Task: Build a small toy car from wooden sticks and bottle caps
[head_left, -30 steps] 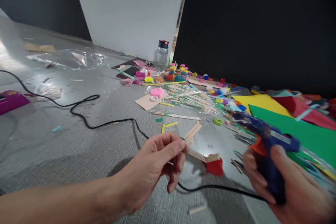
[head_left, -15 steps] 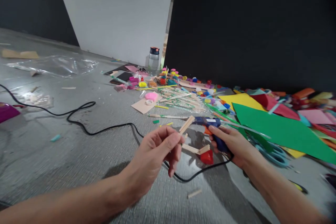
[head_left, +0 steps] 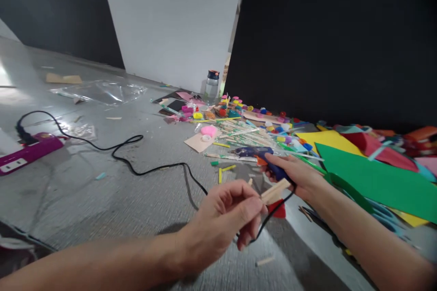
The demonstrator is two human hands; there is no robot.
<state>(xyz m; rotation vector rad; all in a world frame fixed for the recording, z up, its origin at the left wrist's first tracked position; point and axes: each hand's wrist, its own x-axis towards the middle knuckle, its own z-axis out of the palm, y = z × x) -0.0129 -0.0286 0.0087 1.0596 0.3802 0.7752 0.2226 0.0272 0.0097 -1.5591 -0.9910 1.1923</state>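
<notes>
My left hand (head_left: 235,218) pinches a small piece made of pale wooden sticks (head_left: 275,191) between thumb and fingers. The fingers hide part of that piece. Wrapped around the handle of a blue glue gun (head_left: 254,151) is my right hand (head_left: 297,173), a little farther off and to the right. The gun's nozzle points left, and its orange trigger (head_left: 261,159) shows by the fingers. From the handle a black cord (head_left: 170,165) runs behind my left hand and off to the left. A red object (head_left: 278,209) lies behind the wooden piece.
A purple power strip (head_left: 32,152) lies at the left. Wrapped sticks (head_left: 239,132), coloured caps and a water bottle (head_left: 212,87) are ahead. Green sheet (head_left: 375,182), yellow sheet (head_left: 331,143) and blue-handled scissors (head_left: 385,218) lie at right. A plastic bag (head_left: 102,92) is far left.
The view has swung left, bringing the power strip into sight. My left hand has come lower and nearer with the wooden piece, which has turned. The glue gun has moved slightly left and up.
</notes>
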